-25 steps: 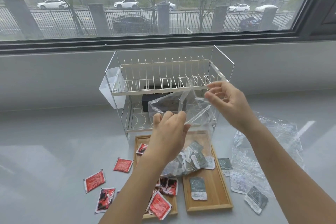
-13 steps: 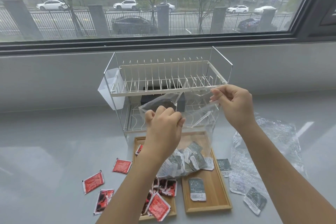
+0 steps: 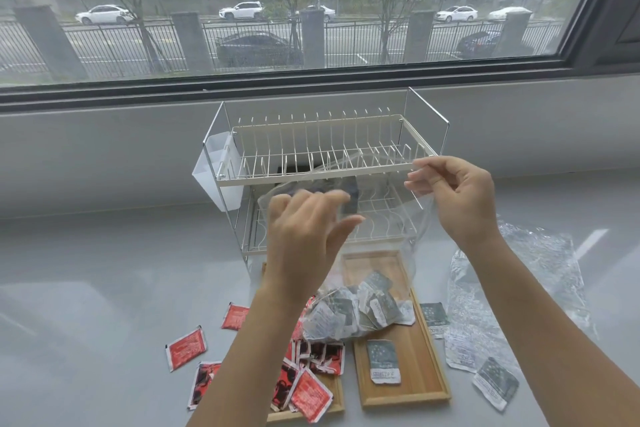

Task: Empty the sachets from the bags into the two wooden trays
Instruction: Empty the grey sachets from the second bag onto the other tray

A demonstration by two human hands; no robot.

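Note:
A clear plastic bag (image 3: pixel 388 246) hangs upright over the right wooden tray (image 3: pixel 420 371), with a heap of grey sachets (image 3: pixel 349 315) in its bottom. My right hand (image 3: pixel 457 198) pinches the bag's top right edge. My left hand (image 3: pixel 304 236) is at the bag's top left edge, blurred, with its fingers spread and straightened; I see no grip on the plastic. One grey sachet (image 3: pixel 382 360) lies in the right tray. The left wooden tray (image 3: pixel 338 395) holds several red sachets (image 3: pixel 311 395) and is partly hidden by my left forearm.
Loose red sachets (image 3: pixel 185 348) lie on the grey counter left of the trays. An empty crumpled bag (image 3: pixel 519 288) and loose grey sachets (image 3: pixel 495 385) lie to the right. A white two-tier wire dish rack (image 3: pixel 329 149) stands right behind the trays, below the window.
My left hand has gone from pinching the bag's top edge to spread fingers. My right hand stays pinched on the edge. The bag's mouth has been pulled wider.

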